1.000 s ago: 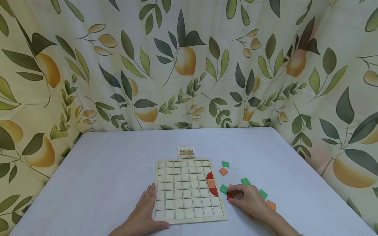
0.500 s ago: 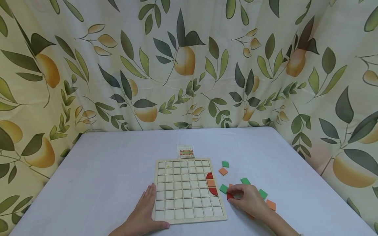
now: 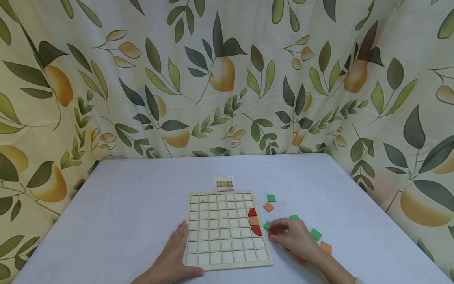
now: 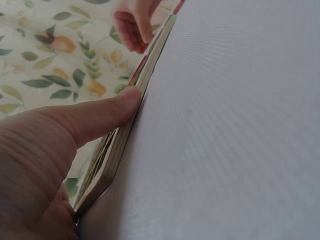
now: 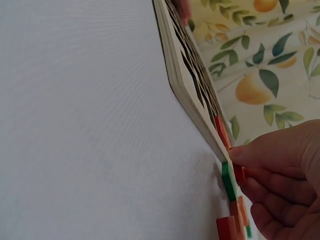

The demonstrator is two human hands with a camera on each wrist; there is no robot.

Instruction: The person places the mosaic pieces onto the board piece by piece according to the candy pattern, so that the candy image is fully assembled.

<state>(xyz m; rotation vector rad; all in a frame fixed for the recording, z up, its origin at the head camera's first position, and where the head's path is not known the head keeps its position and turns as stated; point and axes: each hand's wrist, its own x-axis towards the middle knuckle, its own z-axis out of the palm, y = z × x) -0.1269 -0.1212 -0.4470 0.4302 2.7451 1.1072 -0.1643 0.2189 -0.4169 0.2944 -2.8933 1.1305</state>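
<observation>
A wooden grid board (image 3: 214, 246) lies flat on the white-covered table. Two red rounded pieces (image 3: 256, 231) sit in its right-hand column, with an orange square (image 3: 253, 221) between them. My left hand (image 3: 166, 256) rests against the board's near left corner, fingers straight along the left side and thumb (image 4: 105, 116) on the near edge. Just right of the board, my right hand (image 3: 298, 238) pinches a red piece (image 5: 240, 175) between thumb and fingers. A green square (image 3: 267, 225) lies close by, partly covered by that hand.
A small picture card (image 3: 223, 184) with a coloured pattern lies behind the board. Loose green squares (image 3: 316, 234) and orange squares (image 3: 326, 247) are scattered to the right, some under the right hand. A patterned curtain (image 3: 227, 79) hangs behind the table.
My right hand has shifted slightly left towards the board, carrying the red piece and covering part of the green square. My left hand stays at the board's corner.
</observation>
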